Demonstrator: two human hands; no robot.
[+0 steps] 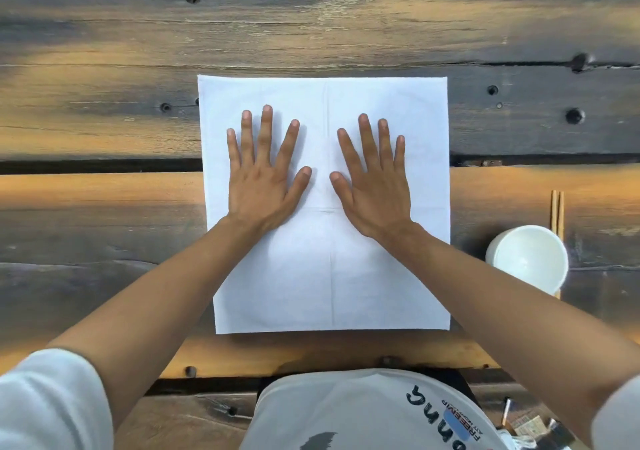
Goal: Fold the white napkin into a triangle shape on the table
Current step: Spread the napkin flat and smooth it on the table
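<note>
On the wooden table (pixel 104 207), close to the near edge and about in the middle, lies the white napkin (pixel 325 276). It is spread out flat as a big square. Faint crease lines cross it, one going up and down and one going side to side.

Both hands lie flat on top of the napkin, palms down. The left hand (pixel 263 179) is on the left half and the right hand (pixel 374 186) is on the right half. The fingers (pixel 266 127) of both hands are open and spread wide, and they grip nothing. The two thumbs point at each other and are near but do not touch.

Near the right edge of the table stands a white cup (pixel 528 259), just beside the napkin. A pair of wooden chopsticks (pixel 557 212) lies behind the cup, partly hidden by it.
</note>
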